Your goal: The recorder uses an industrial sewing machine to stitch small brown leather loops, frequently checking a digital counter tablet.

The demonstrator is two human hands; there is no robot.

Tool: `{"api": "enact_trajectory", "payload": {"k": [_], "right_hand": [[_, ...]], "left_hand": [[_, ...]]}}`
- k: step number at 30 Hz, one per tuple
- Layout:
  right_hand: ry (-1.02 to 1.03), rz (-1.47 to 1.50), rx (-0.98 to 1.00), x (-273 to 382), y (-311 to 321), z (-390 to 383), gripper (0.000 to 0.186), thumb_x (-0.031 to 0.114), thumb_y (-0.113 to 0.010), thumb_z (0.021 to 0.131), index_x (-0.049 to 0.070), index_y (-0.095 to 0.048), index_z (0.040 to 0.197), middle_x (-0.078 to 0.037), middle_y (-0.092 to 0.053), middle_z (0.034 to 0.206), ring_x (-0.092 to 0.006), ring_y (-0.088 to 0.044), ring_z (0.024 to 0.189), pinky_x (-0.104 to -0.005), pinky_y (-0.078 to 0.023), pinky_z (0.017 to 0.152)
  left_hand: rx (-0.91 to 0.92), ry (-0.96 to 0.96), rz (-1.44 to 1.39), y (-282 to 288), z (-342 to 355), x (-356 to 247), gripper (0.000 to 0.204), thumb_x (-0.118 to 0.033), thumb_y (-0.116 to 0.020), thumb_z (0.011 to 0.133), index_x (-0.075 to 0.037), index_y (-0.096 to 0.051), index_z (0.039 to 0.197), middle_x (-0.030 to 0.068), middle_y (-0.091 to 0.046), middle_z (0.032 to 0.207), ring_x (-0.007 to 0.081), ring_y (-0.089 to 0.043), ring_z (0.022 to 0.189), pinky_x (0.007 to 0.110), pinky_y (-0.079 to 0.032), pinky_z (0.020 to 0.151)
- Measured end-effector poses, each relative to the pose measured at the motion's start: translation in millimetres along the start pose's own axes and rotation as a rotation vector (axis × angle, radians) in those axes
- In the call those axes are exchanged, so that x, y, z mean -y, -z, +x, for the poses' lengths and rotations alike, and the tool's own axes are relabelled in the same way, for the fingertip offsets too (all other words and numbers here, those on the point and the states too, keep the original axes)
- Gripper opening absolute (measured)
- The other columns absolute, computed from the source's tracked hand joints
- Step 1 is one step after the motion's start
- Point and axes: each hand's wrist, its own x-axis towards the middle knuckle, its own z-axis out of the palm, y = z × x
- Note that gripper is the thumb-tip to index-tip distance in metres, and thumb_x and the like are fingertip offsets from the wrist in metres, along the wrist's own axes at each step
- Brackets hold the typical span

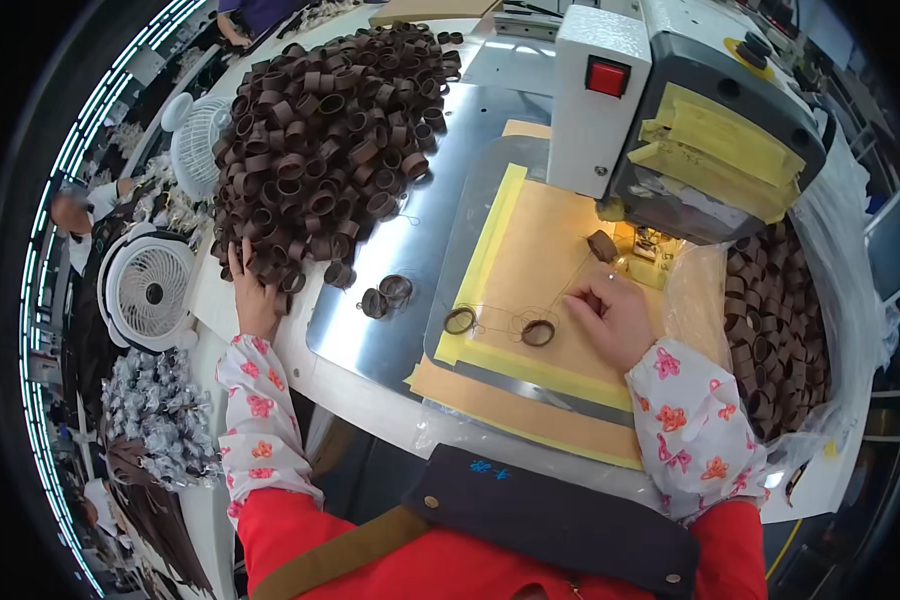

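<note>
My left hand [257, 300] rests at the near left edge of a big heap of dark brown ring-shaped loops [315, 140], its fingers stretched out against the lowest ones. Beside the lit needle area [650, 245] of a sewing machine [600, 100], my right hand [615, 315] is closed, fingers curled and thumb against them; whatever it pinches is hidden. Just beyond its fingertips a brown loop [602, 246] stands near the needle. Two more loops, one on the left [459, 320] and one nearer my hand [538, 333], lie on the tan work surface [510, 270], joined by thin threads.
Two loose loops [385, 294] lie on the metal plate [370, 335]. Yellow tape [485, 260] edges the work surface. To the right, a clear plastic bag [840, 240] holds many brown loops [775, 330]. White fans [150, 290] stand on the left, with other people beyond.
</note>
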Motion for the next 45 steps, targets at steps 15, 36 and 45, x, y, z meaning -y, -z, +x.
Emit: {"api": "enact_trajectory", "payload": {"k": [15, 36, 45], "right_hand": [[0.083, -0.041, -0.01, -2.3, 1.2, -4.6, 0.008, 0.008, -0.064, 0.074, 0.003, -0.058, 0.078, -0.008, -0.052, 0.069, -0.02, -0.053, 0.056, -0.03, -0.042, 0.053], [0.109, -0.032, -0.074, -7.9, 33.6, -42.8, 0.007, 0.004, -0.062, 0.076, 0.002, -0.058, 0.081, -0.008, -0.056, 0.075, -0.0176, -0.054, 0.057, -0.0263, -0.043, 0.052], [0.11, -0.319, -0.346, -3.3, 119.6, -58.3, 0.007, 0.005, -0.061, 0.076, 0.003, -0.06, 0.083, -0.008, -0.057, 0.066, -0.018, -0.055, 0.055, -0.0261, -0.043, 0.05]], "left_hand": [[-0.256, 0.224, -0.259, -46.6, 58.3, -30.3, 0.077, -0.042, -0.06, 0.079, 0.012, -0.032, 0.127, 0.0258, -0.027, 0.137, 0.034, -0.027, 0.128, 0.033, -0.022, 0.104], [0.405, -0.541, -0.308, -14.0, -38.0, -233.0, 0.06, -0.022, -0.065, 0.072, -0.009, -0.045, 0.127, 0.0182, -0.031, 0.136, 0.0349, -0.03, 0.125, 0.047, -0.023, 0.101], [0.119, -0.49, 0.222, -45.0, -8.4, -167.8, 0.033, -0.002, -0.045, 0.083, -0.005, -0.054, 0.114, 0.0132, -0.05, 0.12, 0.0318, -0.044, 0.114, 0.044, -0.028, 0.098]]}}
